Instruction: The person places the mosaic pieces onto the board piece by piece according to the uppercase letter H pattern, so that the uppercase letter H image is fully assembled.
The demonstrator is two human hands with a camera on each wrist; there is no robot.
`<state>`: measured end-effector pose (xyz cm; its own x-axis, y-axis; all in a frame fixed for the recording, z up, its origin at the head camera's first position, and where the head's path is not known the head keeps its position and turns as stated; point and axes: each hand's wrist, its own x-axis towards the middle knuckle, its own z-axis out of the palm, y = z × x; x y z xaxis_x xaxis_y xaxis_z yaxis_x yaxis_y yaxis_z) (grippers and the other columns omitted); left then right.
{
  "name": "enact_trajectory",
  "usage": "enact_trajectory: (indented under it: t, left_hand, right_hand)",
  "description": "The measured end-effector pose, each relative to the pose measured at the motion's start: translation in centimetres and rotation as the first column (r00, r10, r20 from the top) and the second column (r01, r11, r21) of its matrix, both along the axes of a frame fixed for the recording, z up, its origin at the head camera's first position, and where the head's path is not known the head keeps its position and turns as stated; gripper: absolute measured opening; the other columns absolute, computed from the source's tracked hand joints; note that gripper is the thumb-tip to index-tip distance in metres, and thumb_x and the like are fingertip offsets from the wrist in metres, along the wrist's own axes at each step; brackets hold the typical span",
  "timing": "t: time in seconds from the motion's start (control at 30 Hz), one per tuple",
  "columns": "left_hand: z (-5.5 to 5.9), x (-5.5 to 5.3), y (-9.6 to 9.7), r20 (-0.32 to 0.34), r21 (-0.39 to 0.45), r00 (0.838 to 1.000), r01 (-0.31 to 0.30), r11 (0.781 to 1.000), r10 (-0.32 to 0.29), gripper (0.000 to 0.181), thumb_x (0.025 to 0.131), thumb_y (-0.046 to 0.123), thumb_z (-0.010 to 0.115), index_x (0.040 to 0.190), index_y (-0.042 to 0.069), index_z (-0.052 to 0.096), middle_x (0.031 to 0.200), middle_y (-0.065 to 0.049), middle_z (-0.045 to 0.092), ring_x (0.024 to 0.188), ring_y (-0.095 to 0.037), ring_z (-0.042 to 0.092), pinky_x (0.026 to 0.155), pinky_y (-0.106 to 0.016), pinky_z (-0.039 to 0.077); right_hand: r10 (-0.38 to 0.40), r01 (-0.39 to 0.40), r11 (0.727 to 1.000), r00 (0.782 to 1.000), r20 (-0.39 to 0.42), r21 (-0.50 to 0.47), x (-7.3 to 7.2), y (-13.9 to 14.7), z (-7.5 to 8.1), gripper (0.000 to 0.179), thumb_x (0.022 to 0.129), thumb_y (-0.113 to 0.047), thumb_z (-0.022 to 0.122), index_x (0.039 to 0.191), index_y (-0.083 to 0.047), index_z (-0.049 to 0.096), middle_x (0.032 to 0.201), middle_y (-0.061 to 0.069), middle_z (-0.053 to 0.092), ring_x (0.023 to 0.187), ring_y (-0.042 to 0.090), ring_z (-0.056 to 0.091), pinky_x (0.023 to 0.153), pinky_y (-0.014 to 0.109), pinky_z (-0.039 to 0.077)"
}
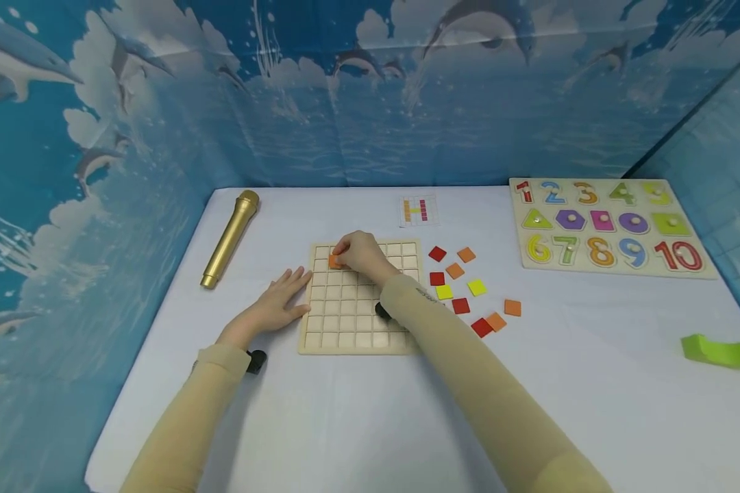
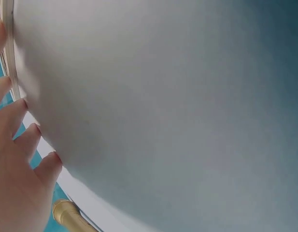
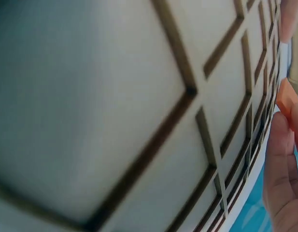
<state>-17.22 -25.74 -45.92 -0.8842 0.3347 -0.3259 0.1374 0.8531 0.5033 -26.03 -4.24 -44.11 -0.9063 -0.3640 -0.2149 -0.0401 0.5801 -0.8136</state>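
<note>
Right hand: [image 1: 362, 255] thumb and fingers pinched on one orange tile [image 1: 334, 261], reaching across the board [image 1: 333, 308].
Tile: at the board's far side, second column from its left edge; looks tilted in the right wrist view. Can't tell if it touches the cell floor.
Left hand: [image 1: 274, 305] gripping nothing, fingers spread apart, palm down; thumb and index finger at the board's left edge.
Board: wooden, square grid, lying flat mid-table; other visible cells bare wood.
Loose tiles: scattered off the board's right edge. Red tiles [image 1: 437, 253], orange tiles [image 1: 512, 307], yellow tiles [image 1: 477, 287]. Nearest the table's near edge, a red and an orange one touch.
Card: [image 1: 418, 210] near the table's far edge, beyond the board; printed H in orange, yellow, red.
Mic: [image 1: 229, 238] gold, near the table's far left corner, lying at a slant.
Number puzzle: [image 1: 583, 239] at the far right corner, digits 1 to 10 plus a row of shapes.
Green block: [image 1: 718, 351] near the table's right edge, curved top.
Table: [image 1: 345, 424] white top.
Curtain: [image 1: 321, 137] dolphin print, behind the far edge.
</note>
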Motion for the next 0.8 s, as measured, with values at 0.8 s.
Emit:
enact_trajectory:
  t: [0.8]
  left_hand:
    - [-0.1,-0.2,0.0,0.016,-0.039,1.0,0.0,0.999,0.0,0.073,0.101,0.032,0.054,0.159,0.015,0.014,0.167,-0.012,0.004,0.154,-0.036,-0.003,0.123,-0.057,-0.001]
  right_hand:
    - [0.157,-0.154,0.983,0.987,-0.021,0.102,1.4,5.6,3.1,0.033,0.097,-0.021,0.063,0.126,-0.006,0.065,0.124,0.01,0.065,0.114,0.026,0.061,0.096,0.039,0.052]
